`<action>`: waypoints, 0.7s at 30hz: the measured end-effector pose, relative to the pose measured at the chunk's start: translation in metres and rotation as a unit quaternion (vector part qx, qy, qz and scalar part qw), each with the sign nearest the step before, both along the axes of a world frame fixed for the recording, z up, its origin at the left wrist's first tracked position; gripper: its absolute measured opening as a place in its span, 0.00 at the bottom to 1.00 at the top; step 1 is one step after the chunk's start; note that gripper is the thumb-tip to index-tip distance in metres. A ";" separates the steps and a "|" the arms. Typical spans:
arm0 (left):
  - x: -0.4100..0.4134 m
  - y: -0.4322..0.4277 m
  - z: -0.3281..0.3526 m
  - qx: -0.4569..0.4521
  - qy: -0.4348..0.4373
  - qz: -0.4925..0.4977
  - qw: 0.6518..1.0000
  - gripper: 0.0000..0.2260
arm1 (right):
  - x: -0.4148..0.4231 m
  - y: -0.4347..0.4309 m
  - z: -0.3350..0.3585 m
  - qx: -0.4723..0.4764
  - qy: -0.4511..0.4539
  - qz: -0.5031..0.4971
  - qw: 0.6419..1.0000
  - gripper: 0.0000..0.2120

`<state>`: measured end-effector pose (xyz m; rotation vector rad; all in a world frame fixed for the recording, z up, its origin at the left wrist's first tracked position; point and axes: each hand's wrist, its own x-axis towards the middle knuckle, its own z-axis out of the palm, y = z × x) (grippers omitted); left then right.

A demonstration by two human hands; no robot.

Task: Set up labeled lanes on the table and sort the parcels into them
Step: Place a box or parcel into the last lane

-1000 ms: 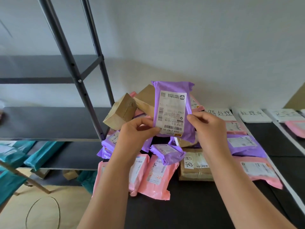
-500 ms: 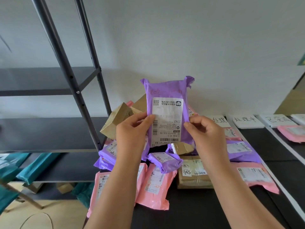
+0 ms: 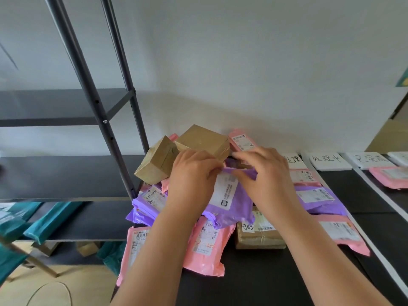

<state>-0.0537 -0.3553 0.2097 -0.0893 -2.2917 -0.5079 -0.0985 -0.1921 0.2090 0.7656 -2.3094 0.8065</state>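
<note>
Left hand (image 3: 194,175) and right hand (image 3: 266,173) both pinch the far edge of the purple parcel (image 3: 230,208) as it lies label-up on the pile, left of the lane labels (image 3: 330,161). Best to lift it straight up, clear of the brown boxes (image 3: 202,140) behind, so nothing topples.

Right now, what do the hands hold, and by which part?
The left hand and right hand both pinch the purple parcel at its far edge.
</note>
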 end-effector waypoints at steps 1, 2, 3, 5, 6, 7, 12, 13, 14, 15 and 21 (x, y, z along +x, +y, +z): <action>-0.001 0.001 -0.002 -0.008 0.011 -0.015 1.000 0.04 | 0.001 0.000 -0.003 0.006 -0.018 0.002 1.000 0.11; -0.002 0.002 -0.003 -0.013 0.021 -0.025 0.999 0.03 | 0.002 0.001 -0.006 0.010 -0.032 0.005 0.999 0.09; -0.002 0.003 -0.005 -0.016 0.033 -0.029 0.999 0.03 | 0.003 0.002 -0.008 0.012 -0.043 0.008 0.999 0.08; -0.002 0.004 -0.006 -0.007 0.064 -0.028 0.998 0.03 | 0.005 0.003 -0.010 0.015 -0.056 0.015 0.998 0.09; -0.002 0.006 -0.006 0.000 0.080 -0.024 0.997 0.03 | 0.005 0.003 -0.011 0.010 -0.056 0.017 0.998 0.09; -0.001 0.008 -0.005 0.004 0.093 -0.018 0.995 0.03 | 0.006 0.003 -0.009 -0.003 -0.055 0.019 0.998 0.07; 0.014 0.020 0.007 0.172 0.060 0.062 0.981 0.17 | 0.009 0.009 0.002 -0.136 -0.112 -0.014 0.984 0.03; 0.018 0.021 0.008 0.251 0.033 0.078 0.964 0.18 | 0.010 0.011 0.004 -0.173 -0.133 -0.025 0.976 0.02; 0.021 0.022 0.009 0.326 0.006 0.085 0.942 0.17 | 0.010 0.013 0.006 -0.207 -0.149 -0.035 0.966 0.02; 0.022 0.023 0.009 0.390 -0.018 0.082 0.917 0.16 | 0.011 0.014 0.008 -0.235 -0.160 -0.042 0.958 0.02; 0.026 0.037 0.017 0.514 -0.096 0.009 0.853 0.15 | 0.018 0.009 0.015 -0.310 -0.196 -0.038 0.930 0.03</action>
